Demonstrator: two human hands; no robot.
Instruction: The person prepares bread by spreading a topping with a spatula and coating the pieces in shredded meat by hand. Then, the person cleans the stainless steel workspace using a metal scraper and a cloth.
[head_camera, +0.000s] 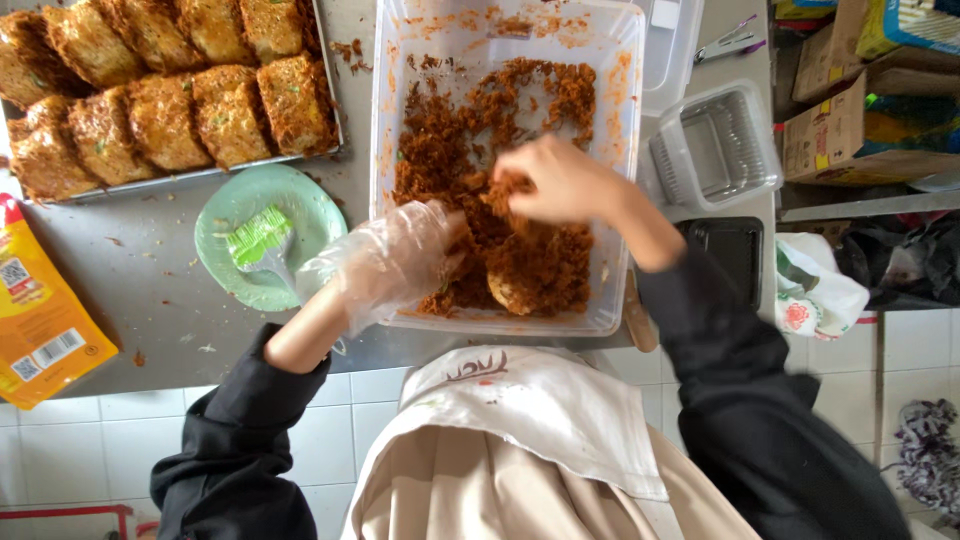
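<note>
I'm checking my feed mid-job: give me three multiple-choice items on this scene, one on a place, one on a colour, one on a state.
1. Where does the green brush lie?
A. on the green plate
B. in the crumb tub
C. on the baking tray

2. What colour is the packet at the counter's left edge?
A. blue
B. yellow-orange
C. white

3. How is the left hand covered?
A. bare
B. a thick black glove
C. a clear plastic glove

Answers:
1. A: the brush rests on the green plate, beside the clear tub of brown crumbs.
2. B: the packet is yellow-orange.
3. C: a thin clear glove wraps the left hand, while the right hand is bare, pinching crumbs above a coated piece. The baking tray holds finished breaded pieces.
</note>
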